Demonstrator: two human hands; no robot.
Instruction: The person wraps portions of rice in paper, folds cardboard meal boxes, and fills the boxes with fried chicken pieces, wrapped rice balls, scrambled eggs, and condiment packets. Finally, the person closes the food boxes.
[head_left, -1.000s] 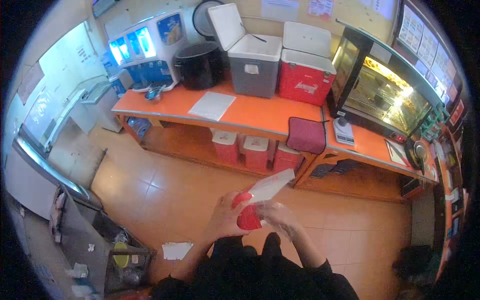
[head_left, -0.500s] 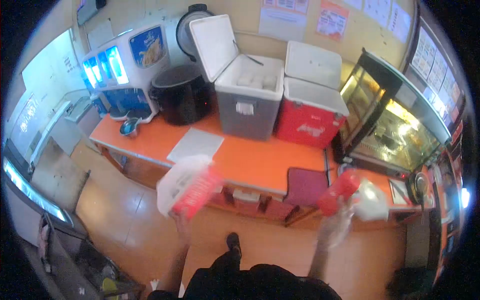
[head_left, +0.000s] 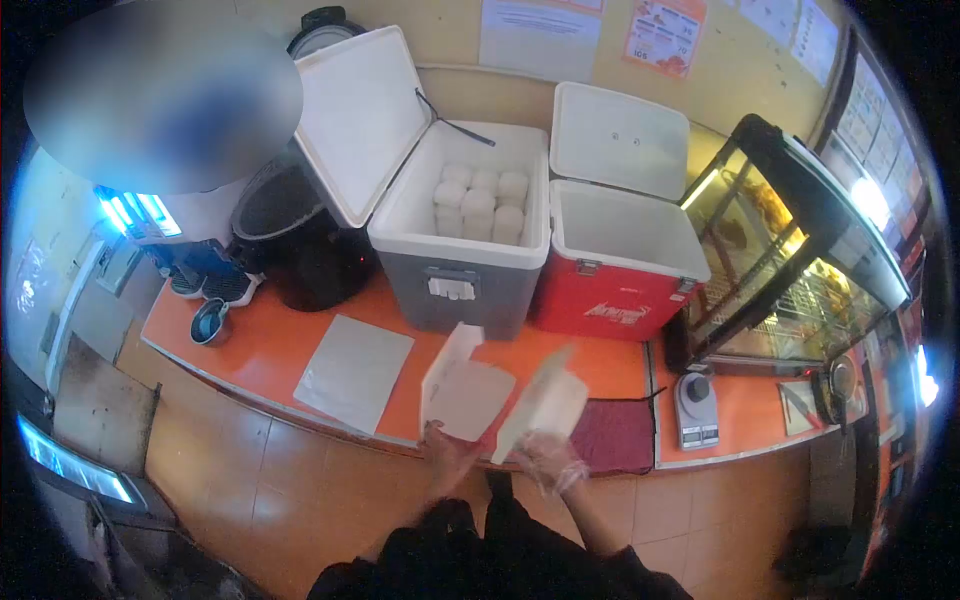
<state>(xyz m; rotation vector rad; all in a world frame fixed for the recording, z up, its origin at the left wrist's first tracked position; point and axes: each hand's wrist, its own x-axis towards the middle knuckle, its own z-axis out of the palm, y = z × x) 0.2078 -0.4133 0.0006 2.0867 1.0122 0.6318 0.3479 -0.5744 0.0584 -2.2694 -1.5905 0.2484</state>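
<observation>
My left hand (head_left: 447, 462) is closed on the lower edge of an open food box (head_left: 468, 397), pale inside, with one panel standing up. My right hand (head_left: 552, 462), in a clear plastic glove, grips a second pale food box (head_left: 550, 402) that is tilted and slightly blurred. Both boxes are side by side over the front of the orange counter (head_left: 262, 350). Behind them stands a grey cooler (head_left: 450, 300) with its lid up and several white rounded packets (head_left: 480, 200) stacked inside. A purple cloth (head_left: 620, 435) lies just right of my gloved hand.
A red cooler (head_left: 620, 300), lid raised, adjoins the grey one. Further right are a lit glass food warmer (head_left: 790, 270) and a small scale (head_left: 697, 412). To the left are a white sheet (head_left: 355, 372), a black pot (head_left: 300, 240) and a small bowl (head_left: 210, 323).
Both hands have come together at the middle of the counter, and the boxes now show their pale insides. The view has moved closer to the coolers. A person has come into view at upper left.
</observation>
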